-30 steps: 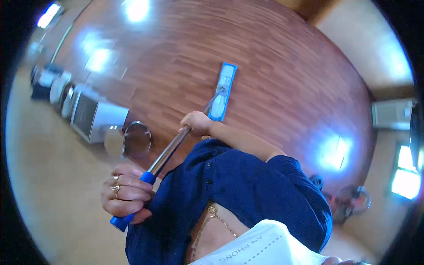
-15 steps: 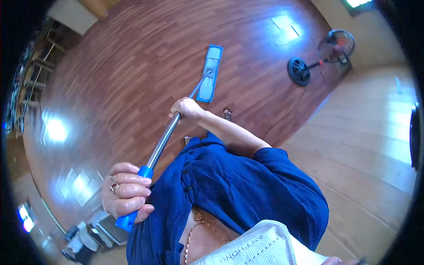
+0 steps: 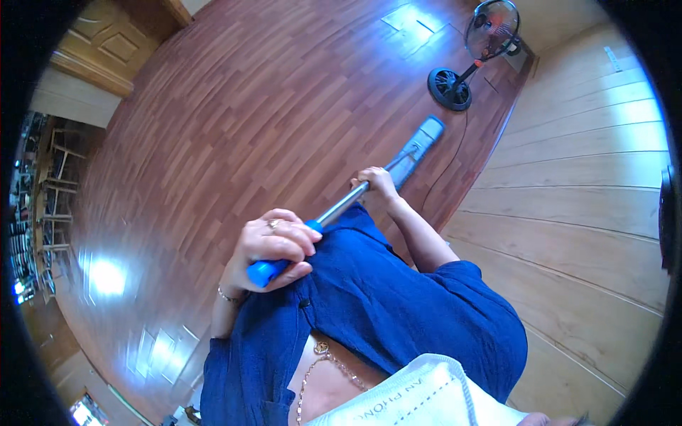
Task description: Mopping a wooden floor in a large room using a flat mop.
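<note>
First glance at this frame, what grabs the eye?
The mop handle runs diagonally through the middle, left hand wrapped around its blue end grip, right hand clasping the metal shaft further down. Its flat blue mop head lies on the glossy reddish wood floor. A standing fan stands top right, near the pale plank wall.

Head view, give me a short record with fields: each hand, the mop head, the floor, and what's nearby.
left hand: wrapped round the blue grip at the top of the mop handle
right hand: gripping the metal shaft lower down
mop head: flat, blue, on the floor near the wall
floor: reddish-brown wood planks
nearby: standing fan, wooden wall
</note>
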The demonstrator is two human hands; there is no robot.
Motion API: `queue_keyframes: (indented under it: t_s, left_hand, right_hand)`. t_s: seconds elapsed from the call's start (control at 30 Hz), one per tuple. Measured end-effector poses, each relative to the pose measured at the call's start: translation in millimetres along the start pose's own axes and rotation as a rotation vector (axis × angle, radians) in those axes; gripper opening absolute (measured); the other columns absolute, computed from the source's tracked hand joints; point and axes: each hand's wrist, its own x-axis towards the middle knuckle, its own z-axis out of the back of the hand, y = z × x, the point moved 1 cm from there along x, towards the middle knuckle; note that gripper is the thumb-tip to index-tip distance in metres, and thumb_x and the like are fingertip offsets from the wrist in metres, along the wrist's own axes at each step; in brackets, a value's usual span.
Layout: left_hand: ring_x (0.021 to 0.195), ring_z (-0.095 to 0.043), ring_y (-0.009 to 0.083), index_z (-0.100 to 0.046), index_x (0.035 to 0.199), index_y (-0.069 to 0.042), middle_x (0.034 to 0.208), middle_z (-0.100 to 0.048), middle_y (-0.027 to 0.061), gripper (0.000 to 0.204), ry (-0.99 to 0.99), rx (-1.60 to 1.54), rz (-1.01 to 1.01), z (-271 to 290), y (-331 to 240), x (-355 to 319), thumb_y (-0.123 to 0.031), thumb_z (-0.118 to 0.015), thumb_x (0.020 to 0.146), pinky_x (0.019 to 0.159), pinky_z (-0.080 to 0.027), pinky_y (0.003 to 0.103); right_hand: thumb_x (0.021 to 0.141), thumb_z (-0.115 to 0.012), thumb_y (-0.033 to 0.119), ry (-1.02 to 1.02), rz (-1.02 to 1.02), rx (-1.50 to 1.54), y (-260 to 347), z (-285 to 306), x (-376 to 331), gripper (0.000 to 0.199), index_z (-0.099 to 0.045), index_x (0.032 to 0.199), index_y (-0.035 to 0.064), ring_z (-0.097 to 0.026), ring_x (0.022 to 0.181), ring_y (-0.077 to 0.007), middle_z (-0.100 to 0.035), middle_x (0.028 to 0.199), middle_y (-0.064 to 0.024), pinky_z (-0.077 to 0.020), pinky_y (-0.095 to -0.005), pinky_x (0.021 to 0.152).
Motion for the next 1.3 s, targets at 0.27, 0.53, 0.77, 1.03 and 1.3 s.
queue_keyframes:
  t_s: [0.27,0.53,0.77,1.03,1.3]
  left_hand:
    - [0.097,-0.067,0.0233,-0.059,0.071,-0.01,0.084,-0.069,0.0032,0.018,0.19,-0.171,0.034,-13,47,35,-0.009,-0.077,0.073,0.085,-0.046,0.036]
    - [0.1,-0.066,0.0212,-0.059,0.074,-0.012,0.086,-0.068,0.0018,0.018,0.256,-0.053,0.076,6,32,53,-0.008,-0.076,0.073,0.087,-0.043,0.037]
    - [0.098,-0.066,0.0194,-0.059,0.074,-0.013,0.085,-0.068,0.0005,0.017,0.146,0.122,0.049,-1,10,54,-0.009,-0.077,0.072,0.089,-0.042,0.037]
    - [0.087,-0.069,0.0221,-0.059,0.076,-0.012,0.081,-0.067,0.0028,0.021,-0.183,0.394,0.031,-23,-9,46,-0.011,-0.078,0.067,0.08,-0.048,0.038]
    - [0.068,-0.064,0.0178,-0.054,0.07,-0.014,0.071,-0.063,0.0002,0.029,-0.373,0.634,-0.169,-38,-49,27,-0.033,-0.075,0.074,0.065,-0.051,0.035]
  right_hand:
    - [0.076,-0.07,0.02,-0.216,-0.126,-0.085,-35,15,-27,0.03,-0.052,0.056,0.0048,-0.057,0.064,-0.0342,-0.055,0.06,-0.014,-0.0437,-0.0438,0.058]
    - [0.077,-0.068,0.024,-0.205,-0.065,-0.088,-34,18,-1,0.033,-0.053,0.053,0.0081,-0.056,0.059,-0.0341,-0.055,0.057,-0.0122,-0.0427,-0.0434,0.059]
    - [0.076,-0.069,0.023,-0.09,0.041,0.071,-47,2,53,0.033,-0.048,0.054,0.0092,-0.055,0.063,-0.0331,-0.053,0.058,-0.0103,-0.0419,-0.0419,0.062]
    - [0.066,-0.07,0.013,0.152,0.423,0.31,-25,-31,133,0.013,-0.058,0.064,0.0096,-0.059,0.069,-0.0328,-0.059,0.065,-0.008,-0.047,-0.0412,0.064]
    - [0.057,-0.068,0.015,0.546,0.63,0.496,68,-89,148,0.018,-0.054,0.067,0.0095,-0.059,0.074,-0.035,-0.059,0.07,-0.0096,-0.0465,-0.0447,0.063]
